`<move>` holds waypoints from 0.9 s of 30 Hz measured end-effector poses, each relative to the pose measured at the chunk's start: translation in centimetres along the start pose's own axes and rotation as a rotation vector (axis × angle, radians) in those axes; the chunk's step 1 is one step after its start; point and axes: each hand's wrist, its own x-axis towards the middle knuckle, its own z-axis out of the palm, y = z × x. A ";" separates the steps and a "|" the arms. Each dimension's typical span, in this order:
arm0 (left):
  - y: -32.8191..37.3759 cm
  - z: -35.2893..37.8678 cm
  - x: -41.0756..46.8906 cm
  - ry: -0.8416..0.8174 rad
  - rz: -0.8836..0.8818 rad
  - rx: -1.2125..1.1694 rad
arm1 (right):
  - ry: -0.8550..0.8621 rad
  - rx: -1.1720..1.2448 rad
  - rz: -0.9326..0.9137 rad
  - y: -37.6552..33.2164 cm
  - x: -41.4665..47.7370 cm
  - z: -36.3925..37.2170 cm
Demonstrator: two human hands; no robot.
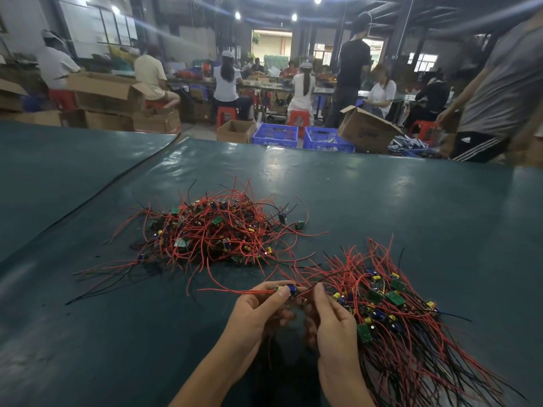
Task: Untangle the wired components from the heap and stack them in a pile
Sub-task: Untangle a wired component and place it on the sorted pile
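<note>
On the dark green table (88, 333), one tangled heap (205, 230) of small green boards with red and black wires lies at centre left. Nearer, the left hand (258, 309) pinches one component (289, 290) with a blue cylinder on it. The right hand (332, 321) pinches its wires just beside. One combed pile (390, 312) lies at right.

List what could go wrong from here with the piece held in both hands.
1. The wired component pinched by the left grip trails a red lead leftward, near stray strands of the tangled heap; a tug might drag neighbours along.
2. The right grip pinches wires right beside the sorted pile; loose ends there could snag and re-tangle it.
</note>
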 end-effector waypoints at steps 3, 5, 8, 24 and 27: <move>0.1 0.1 0.0 -0.005 -0.003 0.012 | -0.041 0.018 -0.009 -0.2 -0.4 0.1; 0.0 0.1 0.0 -0.013 -0.002 0.022 | -0.076 0.008 -0.092 -0.2 -0.7 0.3; 0.1 0.0 -0.1 -0.015 -0.001 0.025 | -0.128 -0.044 -0.200 0.1 -0.8 0.3; -0.6 0.0 0.3 0.077 0.100 0.036 | 0.199 0.069 -0.158 0.9 0.5 0.0; -0.4 -0.5 0.6 0.102 0.103 -0.036 | 0.298 0.194 -0.116 -0.1 0.9 -0.9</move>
